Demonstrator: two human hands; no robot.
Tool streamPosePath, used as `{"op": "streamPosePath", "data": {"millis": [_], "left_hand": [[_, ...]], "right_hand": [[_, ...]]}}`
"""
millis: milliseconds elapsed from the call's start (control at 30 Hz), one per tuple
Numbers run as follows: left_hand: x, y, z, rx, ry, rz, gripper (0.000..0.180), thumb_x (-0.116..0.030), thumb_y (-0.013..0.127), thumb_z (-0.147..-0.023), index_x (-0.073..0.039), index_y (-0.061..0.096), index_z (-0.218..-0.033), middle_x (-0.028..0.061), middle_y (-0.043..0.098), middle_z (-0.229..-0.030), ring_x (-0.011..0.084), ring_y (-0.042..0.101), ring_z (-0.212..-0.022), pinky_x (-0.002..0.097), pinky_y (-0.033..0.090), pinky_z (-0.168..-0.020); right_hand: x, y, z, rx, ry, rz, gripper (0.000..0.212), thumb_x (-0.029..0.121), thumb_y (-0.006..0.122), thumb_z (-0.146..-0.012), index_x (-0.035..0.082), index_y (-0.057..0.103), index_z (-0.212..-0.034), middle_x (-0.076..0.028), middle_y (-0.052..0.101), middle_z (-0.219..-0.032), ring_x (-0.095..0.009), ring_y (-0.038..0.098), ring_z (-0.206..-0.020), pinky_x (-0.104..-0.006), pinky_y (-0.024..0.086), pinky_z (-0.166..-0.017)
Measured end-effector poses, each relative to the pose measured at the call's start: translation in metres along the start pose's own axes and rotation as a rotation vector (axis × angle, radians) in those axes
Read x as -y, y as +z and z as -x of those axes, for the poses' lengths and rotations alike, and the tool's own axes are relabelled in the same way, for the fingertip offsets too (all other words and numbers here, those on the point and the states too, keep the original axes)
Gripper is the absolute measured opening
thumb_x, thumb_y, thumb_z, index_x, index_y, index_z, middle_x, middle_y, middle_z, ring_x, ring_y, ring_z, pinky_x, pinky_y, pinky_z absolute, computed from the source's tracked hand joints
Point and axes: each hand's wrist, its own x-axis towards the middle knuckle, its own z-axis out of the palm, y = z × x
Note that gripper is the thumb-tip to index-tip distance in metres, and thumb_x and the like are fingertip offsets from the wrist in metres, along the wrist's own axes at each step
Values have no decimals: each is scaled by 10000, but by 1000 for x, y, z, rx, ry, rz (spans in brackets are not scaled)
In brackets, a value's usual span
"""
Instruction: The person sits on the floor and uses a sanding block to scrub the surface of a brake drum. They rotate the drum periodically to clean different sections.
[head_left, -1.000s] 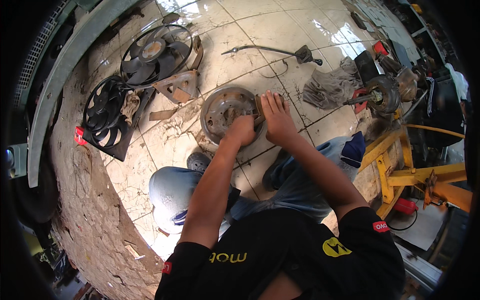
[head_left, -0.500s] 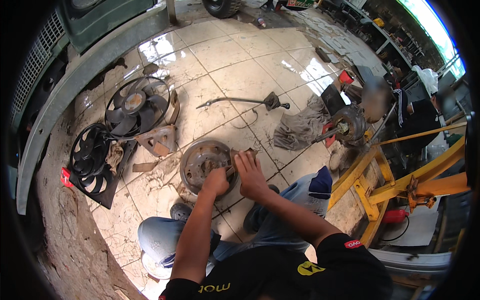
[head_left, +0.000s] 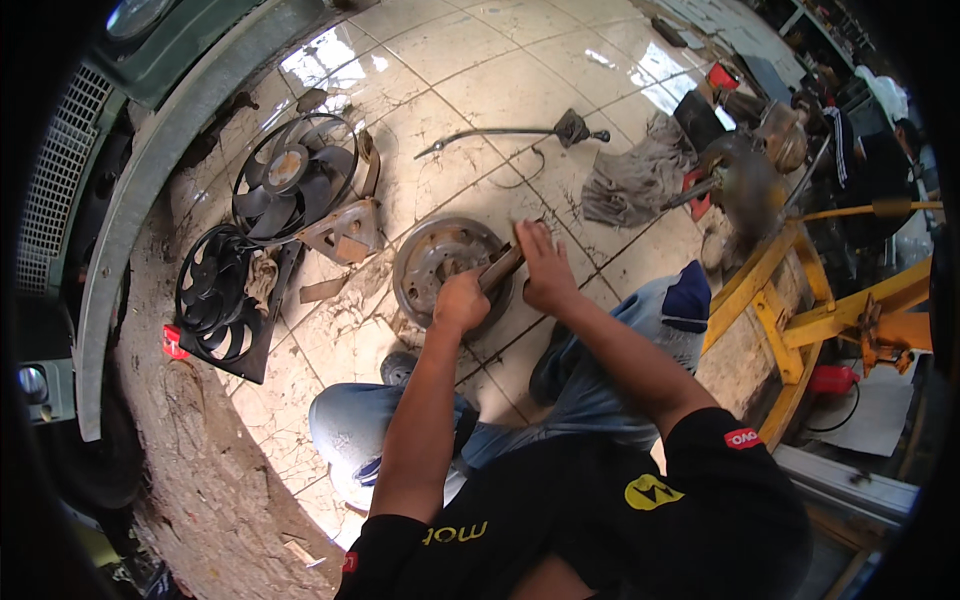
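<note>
A round, worn metal wheel drum (head_left: 420, 260) with holes in its face lies on the tiles in front of me. Over its right half, a narrow brown metal piece like a brake shoe (head_left: 503, 268) is held at a slant. My left hand (head_left: 460, 303) is closed round the near end of this piece. At its far end, my right hand (head_left: 546, 268) lies against it with the fingers stretched out. The grip of the left fingers is partly hidden by the back of the hand.
Two black radiator fans (head_left: 290, 170) (head_left: 210, 285) lie at left beside a rusty bracket (head_left: 345, 232). A bent lever (head_left: 500, 131) and a grey rag (head_left: 640, 175) lie ahead. A yellow stand (head_left: 765, 290) is at right, near a person in striped dark sleeves (head_left: 850, 150).
My view has shifted, moving the scene rightward and up in the picture. The brake-shoe-like piece now shows more plainly between my hands; the left hand still grips it.
</note>
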Motion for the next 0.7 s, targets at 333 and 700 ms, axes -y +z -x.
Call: {"op": "streamPosePath", "data": {"millis": [333,700], "left_hand": [[-3,-1,3,-51,-15,-16,503,-32,538,-715,-66,687,-1194,272,682,-1043,428,641,-1041,473,500,-944],[8,4,-2,-6,13,-24,497,-49,549,-739,-52,666,-1222,275,691,-1054,426,658,-1028,429,504,-914]], "right_hand": [[-3,0,5,-13,108,-37,939,-29,568,-738,136,188,-1580,-112,195,-1642,-334,124,-1532,-578,94,-1213],[-16,7,8,-31,14,60,939,4,605,-759,148,185,-1586,-116,176,-1651,-323,119,-1536,-584,94,-1215]]}}
